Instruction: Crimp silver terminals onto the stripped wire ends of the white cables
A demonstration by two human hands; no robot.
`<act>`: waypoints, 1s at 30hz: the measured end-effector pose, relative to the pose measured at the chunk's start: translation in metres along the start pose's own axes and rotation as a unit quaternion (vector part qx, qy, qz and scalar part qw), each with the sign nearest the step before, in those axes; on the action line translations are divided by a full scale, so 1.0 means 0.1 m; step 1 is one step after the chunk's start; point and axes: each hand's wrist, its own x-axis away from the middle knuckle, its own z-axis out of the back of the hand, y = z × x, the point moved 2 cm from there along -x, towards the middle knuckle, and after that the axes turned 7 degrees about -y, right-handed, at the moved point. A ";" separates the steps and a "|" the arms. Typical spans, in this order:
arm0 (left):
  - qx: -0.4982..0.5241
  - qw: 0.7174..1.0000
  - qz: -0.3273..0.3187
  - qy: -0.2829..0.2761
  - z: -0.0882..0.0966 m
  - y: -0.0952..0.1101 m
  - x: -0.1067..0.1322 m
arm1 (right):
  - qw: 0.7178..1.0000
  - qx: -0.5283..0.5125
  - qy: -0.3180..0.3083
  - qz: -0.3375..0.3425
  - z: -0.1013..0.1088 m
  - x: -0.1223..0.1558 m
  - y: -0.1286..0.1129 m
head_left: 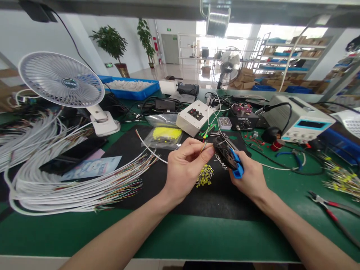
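My left hand (187, 165) pinches the thin coloured wires at the end of a white cable (149, 146), which runs off to the left behind the hand. My right hand (250, 172) is wrapped round the blue handles of a crimping tool (228, 155). The tool's black head points at the left fingertips, close to the wire ends; whether a wire sits in its jaws cannot be made out. Below and between the hands, a small pile of yellow-sleeved terminals (205, 175) lies on the black mat (180, 204).
White cables (70, 195) with stripped ends are bundled at left beside a desk fan (62, 80). Behind the hands are a bag of yellow sleeves (165, 134) and a switch box (194, 117). Red-handled cutters (332, 208) and a power supply (299, 118) stand at right.
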 end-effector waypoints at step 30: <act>-0.455 0.844 0.020 -0.284 0.20 -0.01 0.73 | 0.915 -0.364 0.058 -0.167 0.13 0.00 0.19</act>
